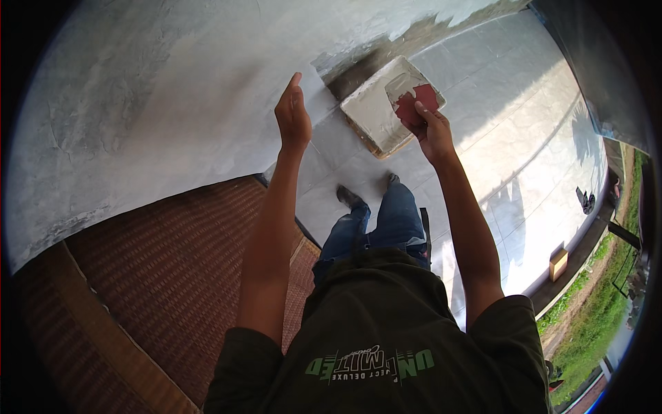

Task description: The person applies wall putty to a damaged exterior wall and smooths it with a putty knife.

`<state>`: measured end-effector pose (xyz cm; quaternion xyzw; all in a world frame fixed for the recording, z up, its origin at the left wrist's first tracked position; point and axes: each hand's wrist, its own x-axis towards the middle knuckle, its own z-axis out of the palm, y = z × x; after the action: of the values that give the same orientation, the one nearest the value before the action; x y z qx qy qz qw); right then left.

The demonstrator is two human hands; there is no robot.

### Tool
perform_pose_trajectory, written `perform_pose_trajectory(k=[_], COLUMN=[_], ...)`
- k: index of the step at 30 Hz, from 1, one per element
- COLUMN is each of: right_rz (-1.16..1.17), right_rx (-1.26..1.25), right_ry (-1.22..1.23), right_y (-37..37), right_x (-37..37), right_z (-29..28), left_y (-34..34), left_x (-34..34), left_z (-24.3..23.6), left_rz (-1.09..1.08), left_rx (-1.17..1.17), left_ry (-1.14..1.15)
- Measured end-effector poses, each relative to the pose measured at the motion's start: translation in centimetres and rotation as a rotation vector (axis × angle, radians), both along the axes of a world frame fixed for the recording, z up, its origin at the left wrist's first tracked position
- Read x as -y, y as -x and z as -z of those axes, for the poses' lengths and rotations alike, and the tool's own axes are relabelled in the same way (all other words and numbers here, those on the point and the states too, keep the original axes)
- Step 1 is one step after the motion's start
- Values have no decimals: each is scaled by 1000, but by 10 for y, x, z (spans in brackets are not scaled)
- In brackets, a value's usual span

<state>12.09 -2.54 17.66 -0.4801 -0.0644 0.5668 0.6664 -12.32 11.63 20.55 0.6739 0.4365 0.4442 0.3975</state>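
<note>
My right hand [434,136] grips a flat red putty scraper [425,98], with the thumb across its face. Pale grey putty coats part of the scraper's far and left side. It is held over a white rectangular tub [369,110] whose inside is smeared with the same pale material. My left hand [294,119] is raised near the wall [200,90], seen nearly edge-on, its fingers stretched out and nothing visible in it. Whether its fingers touch the wall I cannot tell.
Grey tiles [476,69] cover the floor around the tub and my feet. A brown woven mat [179,255] stands or lies at the lower left, below the wall. To the right are a small yellowish box [558,264], dark footwear [585,200] and grass beyond the floor edge.
</note>
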Motion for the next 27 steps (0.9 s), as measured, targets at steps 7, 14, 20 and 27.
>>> perform_pose_trajectory(k=[7, 14, 20, 27], right_rz=[46, -2, -90, -65], right_rx=[24, -57, -11, 221], right_ry=[119, 280, 375, 500], right_y=[-13, -50, -74, -71], right_x=[-20, -64, -109, -141], right_z=[77, 165, 247, 313], left_y=[-15, -33, -48, -62], left_x=[-15, -25, -19, -6], left_z=[44, 107, 168, 219], left_rz=[-11, -93, -153, -222], left_rx=[-121, -223, -248, -238], left_ry=[38, 114, 234, 345])
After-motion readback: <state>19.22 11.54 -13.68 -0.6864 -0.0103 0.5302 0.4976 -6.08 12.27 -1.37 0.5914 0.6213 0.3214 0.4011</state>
